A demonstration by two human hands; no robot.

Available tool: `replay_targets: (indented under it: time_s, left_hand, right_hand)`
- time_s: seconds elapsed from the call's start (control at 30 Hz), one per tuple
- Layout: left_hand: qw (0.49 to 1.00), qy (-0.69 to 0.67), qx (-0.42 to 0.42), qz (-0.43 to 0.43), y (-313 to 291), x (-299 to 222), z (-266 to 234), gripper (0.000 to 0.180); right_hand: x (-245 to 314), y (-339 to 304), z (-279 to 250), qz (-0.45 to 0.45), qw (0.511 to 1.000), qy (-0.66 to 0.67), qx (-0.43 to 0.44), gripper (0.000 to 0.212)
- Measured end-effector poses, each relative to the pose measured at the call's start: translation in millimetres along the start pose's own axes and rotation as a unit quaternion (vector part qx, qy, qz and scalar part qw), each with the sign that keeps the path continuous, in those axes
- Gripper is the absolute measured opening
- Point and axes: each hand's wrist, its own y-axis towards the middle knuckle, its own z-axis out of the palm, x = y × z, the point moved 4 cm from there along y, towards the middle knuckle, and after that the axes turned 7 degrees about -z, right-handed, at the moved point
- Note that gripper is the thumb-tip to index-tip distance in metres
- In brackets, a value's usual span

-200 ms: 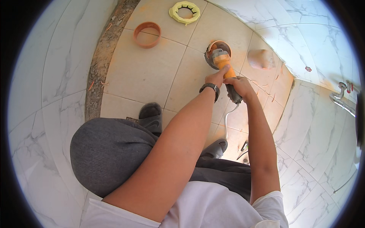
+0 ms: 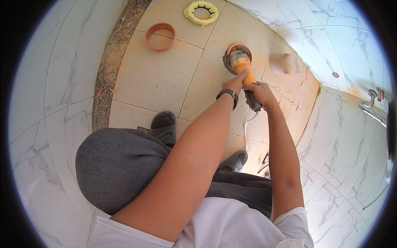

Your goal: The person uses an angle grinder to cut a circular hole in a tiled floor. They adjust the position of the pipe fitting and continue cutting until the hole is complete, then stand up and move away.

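Observation:
Both my hands are closed round a yellow-and-grey angle grinder (image 2: 244, 68). My left hand (image 2: 235, 82), below a dark wristwatch, grips its yellow body. My right hand (image 2: 260, 94) wraps the dark rear handle, from which a pale cord (image 2: 245, 131) runs down toward my foot. The grinder's head lies over a round opening in the floor with an orange-brown pipe rim (image 2: 247, 48). A dark disc guard shows at the left of that opening; the grinder hides much of the inside, and I cannot tell exactly where the disc touches.
An orange-brown pipe ring (image 2: 173, 39) and a yellow-wrapped ring (image 2: 190, 17) lie on the beige floor tiles (image 2: 161, 78). Thin orange shavings are scattered at the right, near a dusty pale mound (image 2: 284, 64). A rough unpaved strip (image 2: 108, 78) borders the left wall. Metal taps (image 2: 370, 101) stick out at right.
The grinder and both hands have shifted very slightly upward. My grip is the same, and the rings on the floor have not moved.

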Motion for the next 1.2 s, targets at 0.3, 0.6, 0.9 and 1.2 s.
replay_targets:
  time_s: [0.3,0.6,0.9,1.2]
  left_hand:
    - [1.000,-0.004,0.010,-0.004,-1.4,-0.9,0.3,0.094]
    - [1.000,-0.007,-0.001,-0.001,-1.5,-3.3,-2.3,0.091]
    - [1.000,-0.010,0.015,-0.002,1.3,-0.2,1.1,0.089]
    - [1.000,-0.016,0.015,-0.002,1.8,-0.1,1.5,0.092]
  right_hand:
    - [5.6,-3.7,-0.3,0.005,1.000,0.003,-0.004,0.042]
    - [6.4,0.7,1.9,0.011,1.000,-0.019,0.004,0.036]
    - [8.1,-3.8,-2.1,0.009,0.999,-0.031,-0.004,0.038]
    - [7.3,-1.0,-2.2,0.017,1.000,-0.026,0.002,0.038]
